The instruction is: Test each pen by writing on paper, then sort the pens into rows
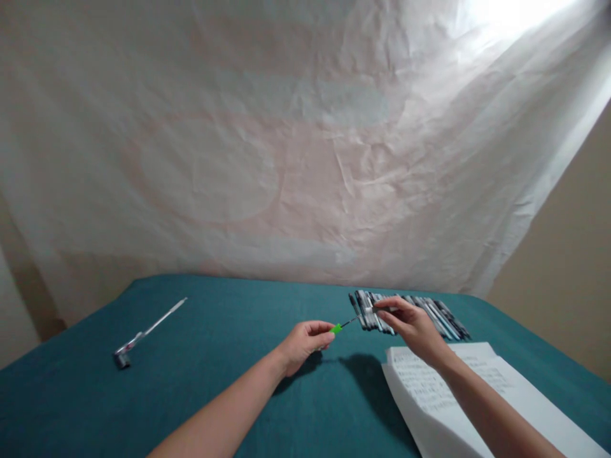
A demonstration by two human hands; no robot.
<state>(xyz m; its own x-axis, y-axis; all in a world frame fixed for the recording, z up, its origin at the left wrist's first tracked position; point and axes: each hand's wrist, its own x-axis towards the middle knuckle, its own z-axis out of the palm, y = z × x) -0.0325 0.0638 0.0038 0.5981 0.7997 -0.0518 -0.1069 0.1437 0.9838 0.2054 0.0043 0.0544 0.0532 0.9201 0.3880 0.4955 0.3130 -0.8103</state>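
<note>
My left hand [309, 343] is closed around a thin tool with a bright green handle [337, 329]. Its slim dark shaft points right and up; the exact kind is not clear. My right hand [410, 324] pinches a short dark piece [380, 308] with a whitish end, perhaps part of a pen, too small to name surely. The shaft's tip lies close to that whitish end; whether they touch I cannot tell. Behind my right hand lies a row of pens [436, 316], side by side, mostly black, grey and white, partly hidden by the fingers.
Handwritten white paper sheets [515, 394] lie at the right front under my right forearm. A slim whitish stick-like object with a dark end [122, 360] lies at the left. The table has a dark green cloth [214, 343]; a pale sheet [305, 159] hangs behind it.
</note>
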